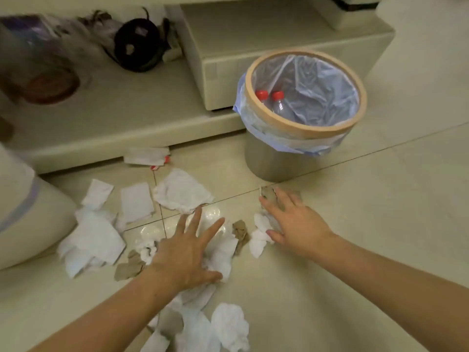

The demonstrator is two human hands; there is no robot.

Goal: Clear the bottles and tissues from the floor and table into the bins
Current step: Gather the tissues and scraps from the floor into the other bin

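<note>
On the floor's left side we see flat white tissues (137, 200) spread near a pale bin (22, 212). Our left hand (187, 252) presses a crumpled tissue (220, 252), fingers spread wide. Our right hand (291, 222) rests with straight fingers over brown and white scraps (258, 240). Behind it, the lined bin (304, 128) holds two red-capped bottles (279, 105).

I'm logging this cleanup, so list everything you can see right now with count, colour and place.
Bin: one, metal with tan rim and pale blue liner, on floor, upper right.
Bottles: two, clear with red caps, inside the bin.
White tissues: many, scattered on floor, left and centre.
Brown tissues: several, crumpled among the white ones.
Second bin: one, cream, left edge, partly seen.
Low table: one, cream, blurred dark clutter on it.
Left hand: fingers spread, pressing on tissues.
Right hand: on tissues near the bin.
</note>
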